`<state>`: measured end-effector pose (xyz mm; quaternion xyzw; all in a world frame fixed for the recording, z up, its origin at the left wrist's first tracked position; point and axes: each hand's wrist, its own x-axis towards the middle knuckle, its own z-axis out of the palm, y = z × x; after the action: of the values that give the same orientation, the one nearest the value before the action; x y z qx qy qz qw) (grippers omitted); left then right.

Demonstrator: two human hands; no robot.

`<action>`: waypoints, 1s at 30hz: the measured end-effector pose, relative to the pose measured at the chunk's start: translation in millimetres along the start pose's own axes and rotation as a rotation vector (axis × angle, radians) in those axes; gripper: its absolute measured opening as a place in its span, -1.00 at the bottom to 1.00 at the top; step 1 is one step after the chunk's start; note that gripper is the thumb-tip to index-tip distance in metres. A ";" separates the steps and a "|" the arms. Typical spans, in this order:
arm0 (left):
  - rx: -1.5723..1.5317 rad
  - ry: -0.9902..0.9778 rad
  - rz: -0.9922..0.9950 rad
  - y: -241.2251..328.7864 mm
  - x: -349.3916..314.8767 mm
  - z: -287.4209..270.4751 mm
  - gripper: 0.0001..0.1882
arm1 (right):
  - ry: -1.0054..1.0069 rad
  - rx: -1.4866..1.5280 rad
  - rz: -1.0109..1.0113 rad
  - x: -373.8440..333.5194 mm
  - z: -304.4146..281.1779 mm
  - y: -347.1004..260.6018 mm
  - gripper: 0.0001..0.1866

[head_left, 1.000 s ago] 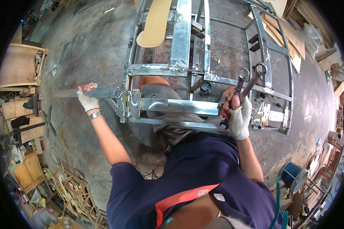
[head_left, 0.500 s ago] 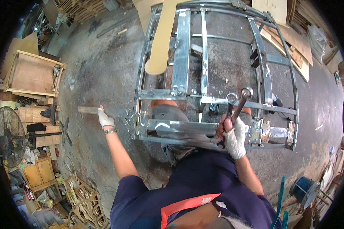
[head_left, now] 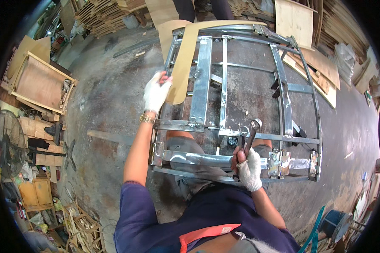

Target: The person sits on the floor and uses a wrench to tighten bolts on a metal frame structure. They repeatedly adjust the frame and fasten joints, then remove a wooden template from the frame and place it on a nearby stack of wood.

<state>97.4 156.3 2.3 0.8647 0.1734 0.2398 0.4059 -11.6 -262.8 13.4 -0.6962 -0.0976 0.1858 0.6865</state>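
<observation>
A silvery welded metal frame [head_left: 204, 80] of square tubes lies in front of me, its near bars across my legs. My left hand [head_left: 156, 95], in a white fingerless glove and slightly blurred, has its fingers curled round the frame's left rail. Beside those fingers a long tan board strip [head_left: 185, 63] rests over the frame, its rounded end toward me. My right hand [head_left: 250, 170], gloved likewise, is closed on two ring spanners, a dark one [head_left: 253, 130] and a second one [head_left: 243, 133], rings pointing up and away. Their lower ends are partly hidden by the hand.
A wooden slat [head_left: 105, 135] lies left of the frame. Further left are a shallow wooden tray-like frame [head_left: 40, 86] and a fan [head_left: 7, 145]. Plywood sheets [head_left: 316, 67] lie at the far right, a blue spool [head_left: 335, 221] at near right. Another person's legs [head_left: 221, 10] stand beyond.
My left hand has moved from beside the wooden slat, up and right, onto the frame's left rail. The right hand still holds both spanners. The whole view has tilted, showing more of the far side.
</observation>
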 end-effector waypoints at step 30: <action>-0.357 0.041 -0.241 -167.4 352.1 57.2 -0.59 | -0.035 -0.304 0.087 -7.8 -7.3 11.4 -0.81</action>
<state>402.0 397.1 -64.5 0.7469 0.2387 0.2341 0.5748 -17.2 -273.0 3.0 -0.7922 -0.1065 0.2106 0.5628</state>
